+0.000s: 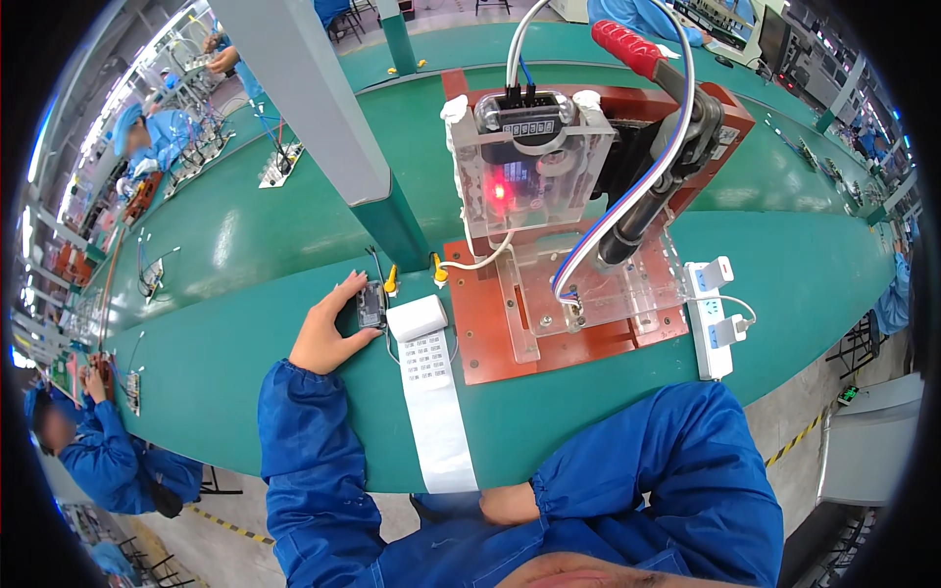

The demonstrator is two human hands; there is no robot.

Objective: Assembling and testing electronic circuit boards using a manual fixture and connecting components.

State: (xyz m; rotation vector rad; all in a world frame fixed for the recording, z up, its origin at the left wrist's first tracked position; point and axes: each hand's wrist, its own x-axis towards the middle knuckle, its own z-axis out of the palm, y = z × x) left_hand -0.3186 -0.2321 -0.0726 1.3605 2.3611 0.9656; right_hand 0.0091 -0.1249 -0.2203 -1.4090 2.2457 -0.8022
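Observation:
My left hand [329, 325] rests on the green table, its thumb and fingers on either side of a small dark box with a clear casing [371, 305]. Just right of it lies a roll of white labels [418, 318]. Its unrolled strip [438, 431] runs toward me to the front edge, with rows of small printed labels on the part nearest the roll. My right hand [510, 504] is low, by the table's front edge; its fingers are hidden, and whether it holds anything does not show.
A test fixture [564, 338] on a reddish-brown base stands right of the roll, with a red-handled toggle clamp [632, 49], cables and a lit red light. A white power strip [713, 323] lies beside it. A grey-green post [323, 108] rises behind. Co-workers in blue sit around.

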